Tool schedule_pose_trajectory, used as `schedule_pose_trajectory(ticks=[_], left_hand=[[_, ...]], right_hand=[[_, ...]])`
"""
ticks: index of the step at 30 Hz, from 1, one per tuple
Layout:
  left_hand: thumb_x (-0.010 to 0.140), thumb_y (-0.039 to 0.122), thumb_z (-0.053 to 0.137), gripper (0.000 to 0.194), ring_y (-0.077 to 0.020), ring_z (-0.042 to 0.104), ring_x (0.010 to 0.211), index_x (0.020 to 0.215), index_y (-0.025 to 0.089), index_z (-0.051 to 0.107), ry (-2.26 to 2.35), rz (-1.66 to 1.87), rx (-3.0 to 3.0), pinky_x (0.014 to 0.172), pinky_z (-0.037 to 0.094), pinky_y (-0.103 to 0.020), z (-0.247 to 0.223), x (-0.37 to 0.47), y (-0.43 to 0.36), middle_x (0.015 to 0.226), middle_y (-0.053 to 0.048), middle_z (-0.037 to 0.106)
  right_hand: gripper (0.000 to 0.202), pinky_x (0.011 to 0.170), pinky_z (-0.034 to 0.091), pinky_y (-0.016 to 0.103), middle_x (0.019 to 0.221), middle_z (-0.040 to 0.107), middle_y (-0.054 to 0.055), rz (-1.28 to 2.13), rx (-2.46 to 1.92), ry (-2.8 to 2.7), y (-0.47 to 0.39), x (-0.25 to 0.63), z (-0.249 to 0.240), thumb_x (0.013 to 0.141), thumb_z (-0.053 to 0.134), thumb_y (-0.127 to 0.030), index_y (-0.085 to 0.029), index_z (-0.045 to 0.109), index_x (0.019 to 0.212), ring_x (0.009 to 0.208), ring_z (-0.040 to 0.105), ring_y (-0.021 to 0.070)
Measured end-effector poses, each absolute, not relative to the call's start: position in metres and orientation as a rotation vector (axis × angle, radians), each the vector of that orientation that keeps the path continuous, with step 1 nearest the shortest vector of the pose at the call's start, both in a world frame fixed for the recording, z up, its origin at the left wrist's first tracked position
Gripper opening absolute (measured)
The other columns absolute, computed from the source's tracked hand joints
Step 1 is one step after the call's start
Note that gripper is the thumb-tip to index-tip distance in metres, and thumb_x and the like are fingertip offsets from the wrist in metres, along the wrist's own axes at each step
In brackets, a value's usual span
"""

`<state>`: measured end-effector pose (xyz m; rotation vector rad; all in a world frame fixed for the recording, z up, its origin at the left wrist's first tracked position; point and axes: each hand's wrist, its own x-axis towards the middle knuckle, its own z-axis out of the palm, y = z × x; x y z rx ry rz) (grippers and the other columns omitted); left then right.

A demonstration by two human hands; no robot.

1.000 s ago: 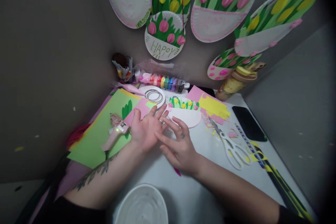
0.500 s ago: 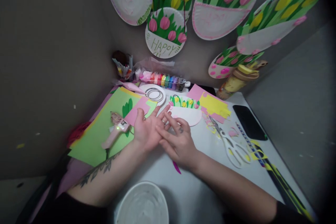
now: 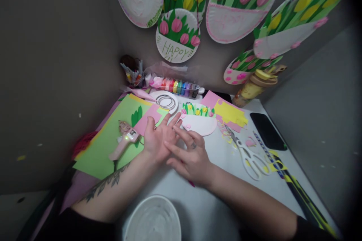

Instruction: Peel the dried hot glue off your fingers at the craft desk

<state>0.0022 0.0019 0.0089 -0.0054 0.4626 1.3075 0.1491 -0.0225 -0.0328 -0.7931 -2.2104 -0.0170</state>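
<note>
Pressing or rubbing lightly at the upturned palm of the left hand [image 3: 158, 141], the right hand [image 3: 195, 158] seems to be at small, close work. The left fingers lie wide and loosely spread, with nothing gripped; the right fingers are bent, their tips at the left palm, and I cannot tell whether something tiny sits between them.

The small paper-plate basket [image 3: 202, 127] lies flat on the worktop [image 3: 210, 211], just beyond the hands. Much of it looks made: green leaves [image 3: 193, 110] stand along its upper part, with yellow and pink tulips [image 3: 197, 112] among them. Little pink blossoms [image 3: 187, 126] sit near the left end of its white front. The rest of that front is plain, so the decoration there looks only part done, judging by the fuller pink dotting on the lowest hanging basket [image 3: 236, 77] at the right. No cord shows on the small one, whereas the basket reading "HAPPY" [image 3: 177, 51] hangs by one.

The glue gun [image 3: 126, 142] has its light on, and the scissors [image 3: 251, 162] lie idle beside paper scraps [image 3: 250, 142].
</note>
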Motion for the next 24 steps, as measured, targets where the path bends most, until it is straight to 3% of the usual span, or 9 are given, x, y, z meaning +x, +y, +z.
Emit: schedule_pose_trajectory(ticks=[12, 24], left_hand=[[0.088, 0.071, 0.028, 0.073, -0.029, 0.05, 0.127, 0.134, 0.018, 0.045, 0.435, 1.294, -0.005, 0.089, 0.052, -0.045, 0.0065, 0.002, 0.0013, 0.143, -0.017, 0.049], [0.088, 0.071, 0.027, 0.074, -0.0286, 0.048, 0.129, 0.136, 0.018, 0.044, 0.446, 1.296, 0.0, 0.095, 0.048, -0.045, 0.0064, 0.003, 0.0009, 0.144, -0.017, 0.047]], right_hand=[[0.032, 0.1, 0.039, 0.046, 0.144, 0.046, 0.012, 0.022, -0.792, -2.17, -0.0202, 0.1502, -0.0311, 0.088, 0.06, -0.039, -0.023, 0.068, 0.115, 0.121, 0.043, 0.0281], [0.032, 0.102, 0.038, 0.047, 0.149, 0.041, 0.007, 0.087, -0.782, -2.197, -0.0228, 0.1501, -0.031, 0.087, 0.061, -0.037, -0.027, 0.068, 0.117, 0.119, 0.043, 0.0276]])
